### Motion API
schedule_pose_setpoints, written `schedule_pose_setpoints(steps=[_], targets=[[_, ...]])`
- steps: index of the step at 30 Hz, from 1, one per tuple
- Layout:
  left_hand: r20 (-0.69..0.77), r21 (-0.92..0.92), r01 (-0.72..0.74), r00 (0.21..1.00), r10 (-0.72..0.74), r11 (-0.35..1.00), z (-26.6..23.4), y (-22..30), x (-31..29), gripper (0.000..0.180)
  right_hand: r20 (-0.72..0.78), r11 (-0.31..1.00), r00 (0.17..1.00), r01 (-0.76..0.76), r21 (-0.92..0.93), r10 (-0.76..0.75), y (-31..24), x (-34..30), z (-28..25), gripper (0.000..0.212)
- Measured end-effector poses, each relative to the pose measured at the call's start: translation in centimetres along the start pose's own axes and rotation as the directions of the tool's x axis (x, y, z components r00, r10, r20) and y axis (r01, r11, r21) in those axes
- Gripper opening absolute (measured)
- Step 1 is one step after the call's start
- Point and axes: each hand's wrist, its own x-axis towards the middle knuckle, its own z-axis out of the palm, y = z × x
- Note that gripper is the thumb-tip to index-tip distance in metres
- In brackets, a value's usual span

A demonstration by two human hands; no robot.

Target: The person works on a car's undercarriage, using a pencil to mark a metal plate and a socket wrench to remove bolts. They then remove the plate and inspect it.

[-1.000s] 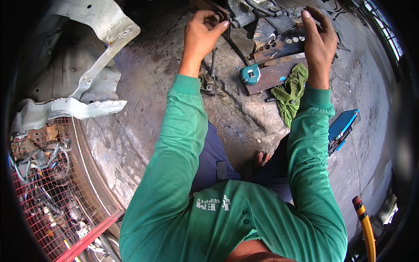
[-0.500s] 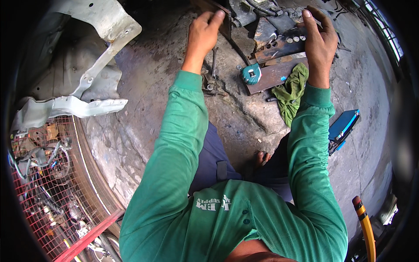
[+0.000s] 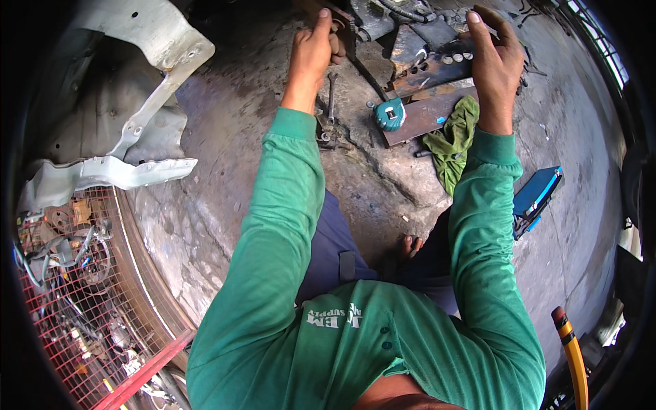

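Observation:
My left hand (image 3: 316,58) is raised at the top, thumb up and fingers loosely curled, with a gap between them. Right beside its fingers is a rusty metal piece (image 3: 349,31), partly cut off by the picture's upper edge. Further right, my right hand (image 3: 497,72) hovers with thumb and bent forefinger apart; nothing shows between them, though its other fingers are hidden. Between the hands lies a teal tape measure (image 3: 390,115), a dark strip (image 3: 369,78) running from it toward the rusty piece. It rests against a brown flat plate (image 3: 425,117).
A steel bar with holes (image 3: 427,76) and a green rag (image 3: 456,140) lie near the plate. A wrench (image 3: 332,96) is on the concrete floor. Pale sheet-metal panels (image 3: 137,174) and a red mesh cage (image 3: 89,294) stand left; a blue case (image 3: 538,191) and yellow bar (image 3: 574,355) are right.
My left thumb has lifted off the rusty piece and its curled fingers now show beside it. The right hand keeps nearly the same pose. The whole view has shifted slightly.

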Motion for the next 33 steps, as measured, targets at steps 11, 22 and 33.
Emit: schedule_pose_setpoints(steps=[11,22,33], targets=[[-0.013,0.149,0.012,1.0,-0.01,0.989,-0.2,1.5,-0.3,0.053,-0.018,0.999,0.999,0.04,0.016,-0.04,-0.3,0.1,-0.1,0.03],[-0.055,0.321,-0.299,0.941,0.333,0.899,-0.9,0.0,0.3,0.05,-0.041,0.997,0.998,0.033,-0.067,-0.036,-0.6,-0.2,0.1,0.031],[0.014,0.339,-0.261,0.962,0.273,0.904,-0.6,1.0,-0.2,0.053,-0.02,1.0,1.0,0.007,0.025,-0.007,-0.2,0.1,0.1,0.032]])
